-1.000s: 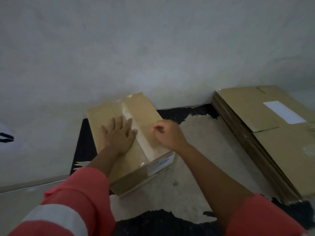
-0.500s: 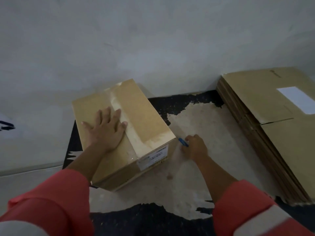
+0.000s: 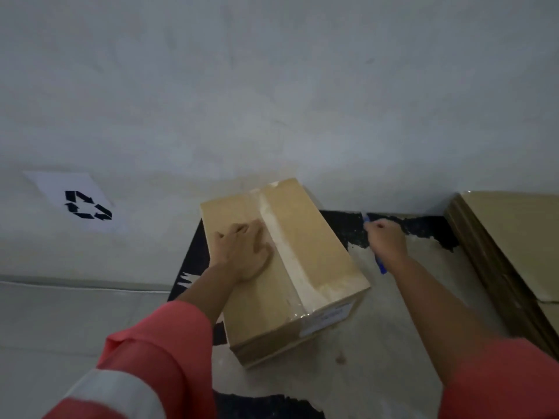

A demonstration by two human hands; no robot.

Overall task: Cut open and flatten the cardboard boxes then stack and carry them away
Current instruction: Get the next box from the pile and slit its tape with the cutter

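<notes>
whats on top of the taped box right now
The left hand rests on the box top, beside the clear tape strip along its seam. The right hand holds a blue cutter off to the side. Contents are hidden.

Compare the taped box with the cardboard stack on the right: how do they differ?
The taped box stands assembled and sealed; the flattened cardboard stack lies in flat layers. The left hand rests on the box; nothing touches the stack, and the right hand holds a blue cutter between them. Both are brown cardboard.
</notes>
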